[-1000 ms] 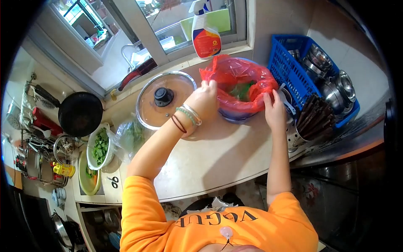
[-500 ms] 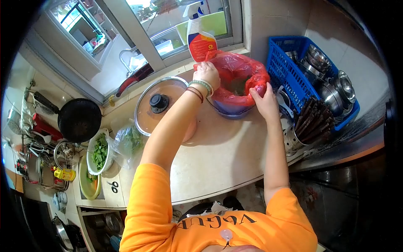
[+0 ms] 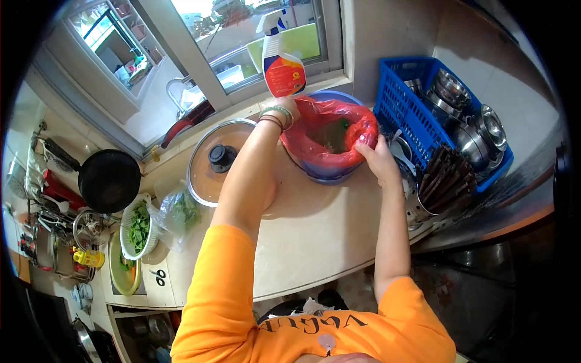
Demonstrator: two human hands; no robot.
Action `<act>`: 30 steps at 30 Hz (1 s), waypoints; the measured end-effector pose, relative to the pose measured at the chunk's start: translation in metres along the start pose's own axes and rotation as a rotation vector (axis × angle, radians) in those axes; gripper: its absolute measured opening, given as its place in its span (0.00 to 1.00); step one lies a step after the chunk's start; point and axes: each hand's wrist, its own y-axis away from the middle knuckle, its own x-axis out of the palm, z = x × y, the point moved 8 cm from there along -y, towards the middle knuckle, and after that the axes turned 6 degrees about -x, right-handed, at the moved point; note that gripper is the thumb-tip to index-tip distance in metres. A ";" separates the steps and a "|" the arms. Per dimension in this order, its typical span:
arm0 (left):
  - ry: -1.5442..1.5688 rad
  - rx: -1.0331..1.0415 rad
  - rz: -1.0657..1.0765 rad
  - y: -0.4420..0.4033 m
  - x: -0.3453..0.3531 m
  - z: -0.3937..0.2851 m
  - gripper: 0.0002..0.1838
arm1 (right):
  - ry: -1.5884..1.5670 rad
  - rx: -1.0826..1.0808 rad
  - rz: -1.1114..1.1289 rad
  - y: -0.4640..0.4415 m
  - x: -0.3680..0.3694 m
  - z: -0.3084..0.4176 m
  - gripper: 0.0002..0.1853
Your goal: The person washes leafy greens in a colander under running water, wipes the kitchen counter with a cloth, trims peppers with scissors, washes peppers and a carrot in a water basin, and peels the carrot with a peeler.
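Observation:
A red plastic bag lies inside a bluish-purple bucket at the back of the counter, its mouth spread wide. Dark scraps and a bit of green show down in the bag. My left hand is closed on the bag's left edge, its fingertips partly hidden. At the right edge, my right hand pinches the red plastic with the thumb on top. Just behind my left hand stands a spray bottle. A glass pot lid with a black knob lies to the left of the bucket.
A blue basket of metal bowls and a holder of dark chopsticks stand close on the right. Leftward are a bag of greens, a white colander, scissors and a hanging frying pan.
The bag's far edge has come down, and the bucket's back rim now shows behind it. Both hands have moved lower in view, still on the bag. The view has shifted slightly.

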 end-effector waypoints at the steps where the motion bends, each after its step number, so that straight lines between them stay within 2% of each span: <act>1: 0.001 -0.003 0.000 -0.003 0.004 0.002 0.17 | -0.047 0.036 0.008 -0.004 -0.004 -0.013 0.38; 2: 0.010 0.018 -0.061 -0.005 0.003 0.003 0.17 | 0.131 0.017 -0.097 -0.010 -0.019 -0.015 0.37; 4: 0.009 0.036 -0.118 -0.002 0.001 0.003 0.17 | 0.478 -0.178 -0.540 -0.007 -0.046 0.025 0.33; 6: -0.073 0.052 -0.167 0.006 -0.007 -0.003 0.19 | 0.580 -0.362 -0.524 -0.023 -0.044 0.064 0.26; 7: -0.077 0.053 -0.165 0.000 -0.001 0.000 0.19 | 0.579 -0.356 -0.391 -0.043 -0.036 0.065 0.25; 10: 0.001 0.140 -0.221 -0.007 0.004 -0.002 0.19 | 0.755 -0.192 -0.018 -0.082 -0.001 0.068 0.17; 11: 0.008 0.163 -0.232 -0.005 0.003 -0.004 0.20 | 0.755 -0.190 -0.018 -0.090 0.000 0.068 0.17; 13: 0.014 0.186 -0.244 0.007 -0.005 -0.009 0.21 | 0.961 -0.083 0.138 -0.103 0.012 0.049 0.13; 14: -0.039 0.164 -0.162 0.010 -0.002 -0.010 0.23 | 0.961 -0.086 0.136 -0.105 0.014 0.044 0.13; 16: -0.090 0.139 -0.081 0.006 0.006 -0.004 0.25 | 0.826 -0.171 -0.108 -0.107 0.000 0.048 0.11; 18: 0.026 0.262 -0.269 0.013 -0.003 -0.009 0.27 | 0.812 -0.141 -0.136 -0.112 -0.004 0.039 0.12; 19: 0.024 0.262 -0.265 0.017 -0.003 -0.009 0.27 | 0.799 -0.108 -0.165 -0.113 -0.009 0.035 0.13; 24: 0.070 0.338 -0.249 0.021 -0.001 -0.014 0.28 | 0.910 -0.124 -0.032 -0.176 -0.013 -0.055 0.12; 25: 0.071 0.340 -0.248 0.018 -0.003 -0.015 0.28 | 0.638 0.012 0.045 -0.188 -0.011 -0.091 0.16; 26: 0.019 0.307 -0.149 0.011 0.002 -0.015 0.27 | 0.365 0.142 0.117 -0.200 -0.008 -0.129 0.20; 27: -0.030 0.275 -0.055 0.006 0.007 -0.014 0.27 | 0.411 0.137 0.186 -0.220 -0.006 -0.159 0.21; 28: -0.026 0.279 -0.059 0.010 0.001 -0.017 0.27 | 0.417 0.135 0.183 -0.219 -0.007 -0.156 0.21; 30: -0.085 0.257 -0.094 0.015 -0.009 -0.020 0.25 | -0.196 0.474 0.231 -0.193 0.015 -0.174 0.21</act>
